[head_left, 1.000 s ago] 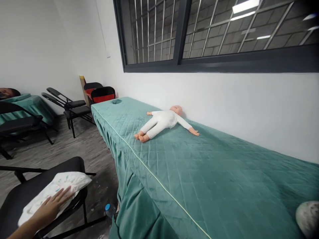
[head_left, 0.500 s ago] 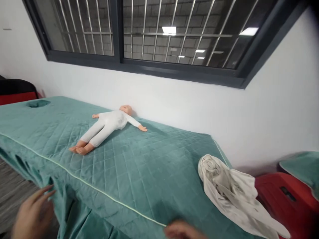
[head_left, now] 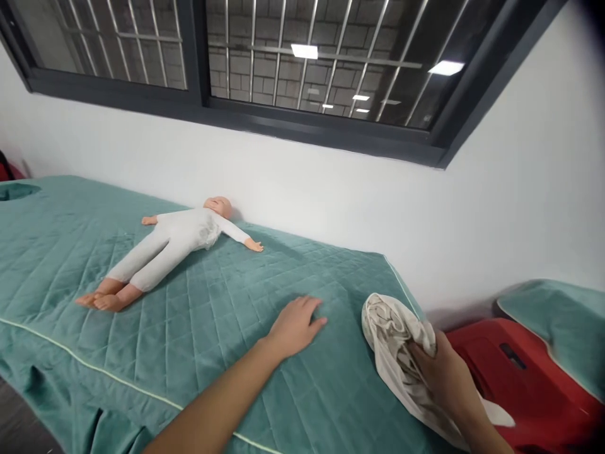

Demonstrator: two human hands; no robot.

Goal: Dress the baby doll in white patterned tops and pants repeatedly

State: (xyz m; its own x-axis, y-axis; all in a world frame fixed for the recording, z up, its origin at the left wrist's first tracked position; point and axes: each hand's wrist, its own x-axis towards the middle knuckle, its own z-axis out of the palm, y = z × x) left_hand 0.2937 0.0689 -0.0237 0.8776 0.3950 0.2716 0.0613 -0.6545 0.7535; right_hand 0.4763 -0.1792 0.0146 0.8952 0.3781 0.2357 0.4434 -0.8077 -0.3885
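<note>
My right hand (head_left: pixel 444 372) grips the upper edge of a crumpled off-white cloth (head_left: pixel 385 325) at the bed's right end, thumb on top and fingers tucked into the folds. Over the middle of the green quilted bedcover (head_left: pixel 227 302), my left hand (head_left: pixel 297 325) is held out with its fingers loosely apart and nothing in it. Whether it touches the cover I cannot tell. A baby doll (head_left: pixel 177 233) in a white suit lies on its back further left, arms spread, head toward the wall, clear of both hands.
A red plastic chair (head_left: pixel 486 353) stands past the bed's right end, with another green cover (head_left: pixel 558 328) beside it. Behind the bed runs a white wall with a dark-framed window (head_left: pixel 265 126). A face hole (head_left: pixel 19 190) shows at the bed's far left.
My left hand has come up from the floor side to above the bed. My right hand has moved right and taken hold of the cloth. The view has shifted right.
</note>
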